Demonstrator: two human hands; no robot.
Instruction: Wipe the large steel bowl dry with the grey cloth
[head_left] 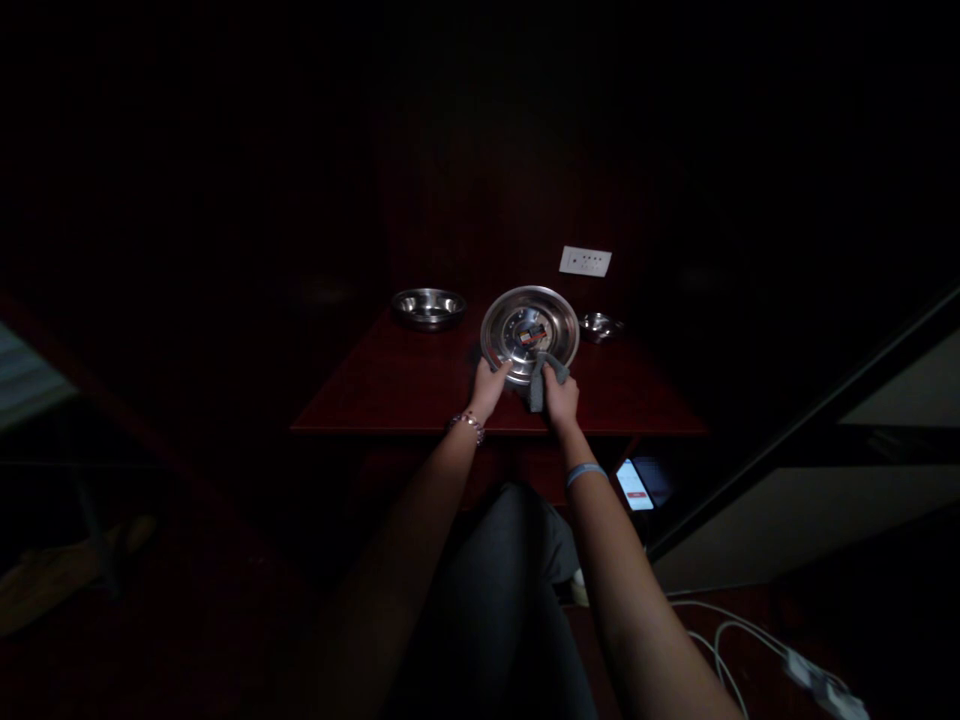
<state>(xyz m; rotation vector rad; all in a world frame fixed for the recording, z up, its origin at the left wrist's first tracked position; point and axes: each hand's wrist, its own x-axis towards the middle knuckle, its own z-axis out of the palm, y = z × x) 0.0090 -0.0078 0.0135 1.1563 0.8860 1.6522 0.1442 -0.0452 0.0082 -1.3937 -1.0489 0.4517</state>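
A round, shiny metal plate (496,325) with a label at its centre is tilted up above the red-brown table. My left hand (489,387) grips its lower left rim, thumb on the inner face. In my right hand (561,396) is a grey cloth (537,388), pressed against the plate's lower right rim, with one end hanging down. To the left on the table stands a metal bowl (428,310). A smaller metal bowl (600,327) sits at the right, partly behind the plate.
The table (375,395) meets a dark back wall carrying a white socket panel (586,262). Below its right side a lit phone screen (636,484) shows. White cables and a power strip (821,684) lie on the floor at lower right.
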